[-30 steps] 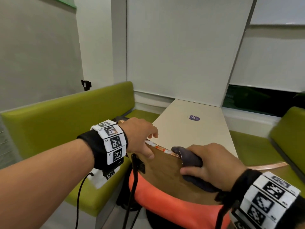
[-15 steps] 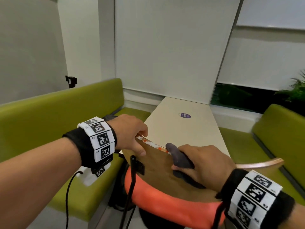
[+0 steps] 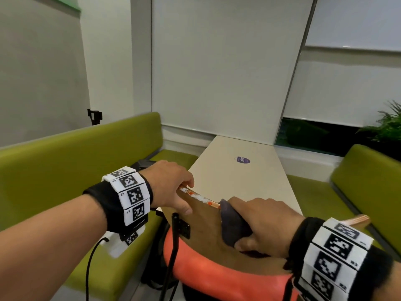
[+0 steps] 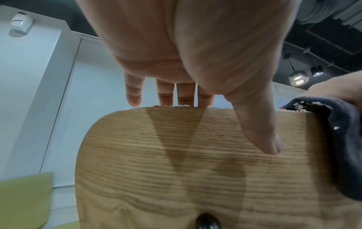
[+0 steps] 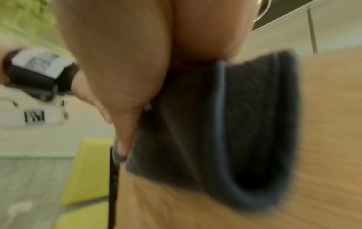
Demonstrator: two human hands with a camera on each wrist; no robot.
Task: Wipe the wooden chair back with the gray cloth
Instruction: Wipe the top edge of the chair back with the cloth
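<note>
Wristbands with black-and-white square markers sit nearest, one on each forearm. Just past them, the right hand (image 3: 268, 222) is curled over the top edge of the wooden chair back (image 3: 206, 227), fingers on the far side and thumb on the near face, with the gray cloth (image 3: 233, 227) folded over that edge and gripped under the palm. In the right wrist view, which is blurred, the gray cloth (image 5: 225, 124) hangs down the near face of the chair back (image 5: 323, 124) below the palm. White flecks cling to the cloth's upper fold in the left wrist view, where it drapes over the right end of the chair back (image 4: 176, 162).

To the left along the same edge, near the cloth but apart from it, the left hand (image 3: 171, 187) grips the chair back: its fingers (image 4: 185, 96) hook over the top and the thumb presses flat against the wood grain. Between the two hands the top edge shows white and orange specks. Below the hands lies an orange seat cushion (image 3: 212, 276), with a black cable (image 3: 171, 253) running down beside it.

Beyond the chair stretches a pale surface (image 3: 249, 181) bearing a small purple sticker (image 3: 242, 159). Green benches (image 3: 76, 159) flank it on both sides, and a plant (image 3: 388, 124) stands at the far right by the window.
</note>
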